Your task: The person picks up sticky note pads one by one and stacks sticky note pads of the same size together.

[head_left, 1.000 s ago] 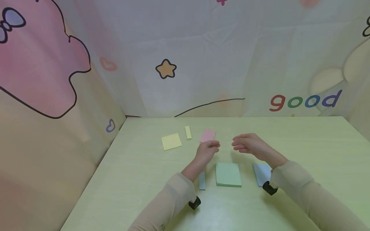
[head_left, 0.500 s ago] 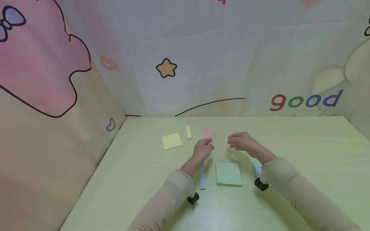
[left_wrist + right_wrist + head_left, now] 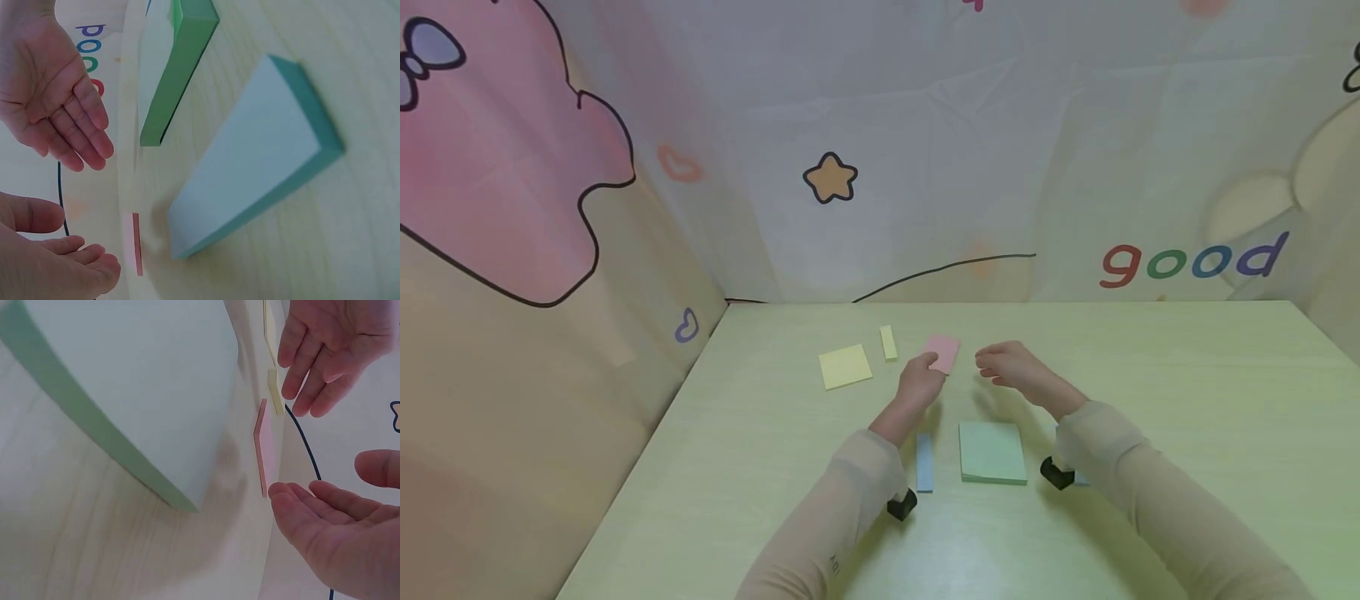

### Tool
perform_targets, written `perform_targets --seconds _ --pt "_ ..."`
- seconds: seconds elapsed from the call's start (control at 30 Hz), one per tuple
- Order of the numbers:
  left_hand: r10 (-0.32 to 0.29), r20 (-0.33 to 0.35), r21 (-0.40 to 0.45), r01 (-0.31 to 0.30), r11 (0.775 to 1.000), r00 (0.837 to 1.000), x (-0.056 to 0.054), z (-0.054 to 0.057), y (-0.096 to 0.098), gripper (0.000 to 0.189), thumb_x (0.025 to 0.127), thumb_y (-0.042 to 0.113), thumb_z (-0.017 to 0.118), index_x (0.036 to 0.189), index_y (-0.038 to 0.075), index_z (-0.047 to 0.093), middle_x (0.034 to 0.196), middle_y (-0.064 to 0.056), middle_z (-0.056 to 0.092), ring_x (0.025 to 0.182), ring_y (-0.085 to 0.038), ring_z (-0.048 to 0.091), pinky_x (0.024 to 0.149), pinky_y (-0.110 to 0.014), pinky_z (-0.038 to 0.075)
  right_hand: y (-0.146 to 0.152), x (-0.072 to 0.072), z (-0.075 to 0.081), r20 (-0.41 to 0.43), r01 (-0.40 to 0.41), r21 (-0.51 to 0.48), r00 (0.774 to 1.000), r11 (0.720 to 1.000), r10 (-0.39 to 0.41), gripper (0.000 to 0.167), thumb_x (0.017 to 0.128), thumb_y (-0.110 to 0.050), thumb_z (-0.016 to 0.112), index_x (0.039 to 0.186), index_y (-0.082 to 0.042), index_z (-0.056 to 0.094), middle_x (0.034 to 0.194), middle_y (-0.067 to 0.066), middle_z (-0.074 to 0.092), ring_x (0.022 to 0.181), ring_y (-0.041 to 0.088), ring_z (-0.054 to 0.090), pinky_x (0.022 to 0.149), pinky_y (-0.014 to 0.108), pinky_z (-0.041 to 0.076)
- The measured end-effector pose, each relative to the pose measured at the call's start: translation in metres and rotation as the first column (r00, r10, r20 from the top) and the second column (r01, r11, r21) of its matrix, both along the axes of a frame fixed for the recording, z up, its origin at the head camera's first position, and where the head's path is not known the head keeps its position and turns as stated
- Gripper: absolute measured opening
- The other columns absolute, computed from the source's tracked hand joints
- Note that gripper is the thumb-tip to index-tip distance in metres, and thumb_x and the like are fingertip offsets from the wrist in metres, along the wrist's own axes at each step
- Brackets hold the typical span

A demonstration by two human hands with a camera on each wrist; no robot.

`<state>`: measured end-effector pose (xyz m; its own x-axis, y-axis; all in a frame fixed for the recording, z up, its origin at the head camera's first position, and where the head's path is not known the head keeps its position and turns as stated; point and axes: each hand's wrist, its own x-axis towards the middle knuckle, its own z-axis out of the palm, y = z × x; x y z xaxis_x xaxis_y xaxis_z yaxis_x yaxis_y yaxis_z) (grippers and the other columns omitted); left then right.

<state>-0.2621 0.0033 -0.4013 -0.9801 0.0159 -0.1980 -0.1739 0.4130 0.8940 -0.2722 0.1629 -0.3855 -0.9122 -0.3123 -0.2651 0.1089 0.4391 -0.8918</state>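
A pink pad (image 3: 945,353) lies flat on the worktop (image 3: 700,517), past the fingers of the left hand (image 3: 920,379), which cover its near corner in the head view. The right hand (image 3: 1015,367) is to the pad's right, facing the left hand. Both hands hang above the worktop, palms turned toward each other, fingers loosely extended and slightly bent, holding nothing.

The pad is a thin paper block with straight edges. Left of it are a narrow yellow strip (image 3: 888,343) and a squarish yellow pad (image 3: 846,367). Nearer the person sit a thick green pad (image 3: 992,452), square and matte with a slightly lifted lower sheet, and a slim blue strip (image 3: 924,462). A blue pad (image 3: 1082,479) is mostly hidden by the right sleeve (image 3: 1157,492). The worktop has pale, faint wood grain; behind it hangs creased printed cloth (image 3: 895,125).
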Motion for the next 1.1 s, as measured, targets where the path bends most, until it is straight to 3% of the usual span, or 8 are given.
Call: perform_targets --seconds 0.2,0.4,0.53,0.6,0.7,0.87,1.1 --pt "0.006 0.004 -0.007 -0.006 1.000 1.000 -0.004 -0.004 -0.005 0.053 0.079 -0.004 0.038 0.132 0.002 0.039 0.138 -0.013 0.038 0.127 -0.028 0.033 0.095 -0.038 0.037 -0.006 -0.004 -0.006 0.025 -0.009 -0.058 1.000 0.998 0.010 0.046 0.093 -0.013 0.033 0.130 0.014 0.030 0.135 0.029 0.032 0.124 0.038 0.035 0.101 0.045 0.032" --pt "0.016 0.008 -0.003 -0.016 1.000 1.000 -0.011 -0.011 -0.007 0.055 0.078 -0.004 0.037 0.133 0.002 0.037 0.138 -0.014 0.037 0.119 -0.027 0.040 0.081 -0.034 0.042 -0.013 -0.005 -0.009 0.077 0.000 -0.129 0.997 0.992 0.010 0.047 0.095 -0.013 0.030 0.132 0.014 0.024 0.137 0.031 0.027 0.127 0.039 0.029 0.104 0.046 0.027" --pt "0.015 0.008 0.011 -0.015 1.000 1.000 -0.014 -0.015 -0.008 0.055 0.078 -0.004 0.035 0.133 0.001 0.036 0.139 -0.014 0.036 0.121 -0.028 0.038 0.087 -0.036 0.041 -0.018 -0.006 -0.012 0.114 0.019 -0.162 0.993 0.987 -0.001 0.047 0.095 -0.013 0.028 0.133 0.015 0.021 0.138 0.032 0.023 0.128 0.039 0.026 0.105 0.046 0.025" --pt "0.007 0.016 0.023 -0.007 1.000 1.000 -0.015 -0.016 -0.009 0.056 0.079 -0.005 0.034 0.134 0.001 0.034 0.140 -0.014 0.034 0.126 -0.028 0.035 0.097 -0.037 0.036 -0.020 -0.007 -0.013 0.127 0.030 -0.177 0.992 0.984 -0.008 0.047 0.096 -0.013 0.027 0.133 0.014 0.020 0.139 0.031 0.022 0.129 0.039 0.025 0.105 0.046 0.024" --pt "-0.012 0.038 0.047 0.010 0.999 0.999 -0.016 -0.017 -0.010 0.057 0.079 -0.005 0.033 0.135 0.000 0.030 0.142 -0.015 0.031 0.128 -0.029 0.031 0.104 -0.040 0.030 -0.023 -0.008 -0.015 0.147 0.043 -0.198 0.989 0.979 -0.013 0.047 0.096 -0.013 0.025 0.134 0.014 0.018 0.140 0.030 0.020 0.130 0.038 0.023 0.106 0.045 0.023" --pt "-0.041 0.061 0.026 0.040 0.999 0.997 -0.018 -0.018 -0.012 0.057 0.079 -0.004 0.034 0.136 -0.001 0.028 0.142 -0.016 0.030 0.124 -0.028 0.035 0.101 -0.039 0.032 -0.026 -0.009 -0.016 0.157 0.049 -0.187 0.987 0.981 -0.019 0.047 0.096 -0.014 0.023 0.135 0.013 0.017 0.141 0.029 0.021 0.130 0.037 0.023 0.106 0.045 0.023" --pt "-0.070 0.039 -0.060 0.072 0.996 0.997 -0.020 -0.017 -0.013 0.056 0.079 -0.003 0.035 0.135 -0.002 0.030 0.141 -0.016 0.031 0.127 -0.027 0.033 0.105 -0.039 0.028 -0.029 -0.012 -0.018 0.152 0.060 -0.180 0.988 0.982 -0.032 0.047 0.096 -0.016 0.026 0.134 0.012 0.020 0.140 0.028 0.025 0.130 0.036 0.026 0.106 0.045 0.023"
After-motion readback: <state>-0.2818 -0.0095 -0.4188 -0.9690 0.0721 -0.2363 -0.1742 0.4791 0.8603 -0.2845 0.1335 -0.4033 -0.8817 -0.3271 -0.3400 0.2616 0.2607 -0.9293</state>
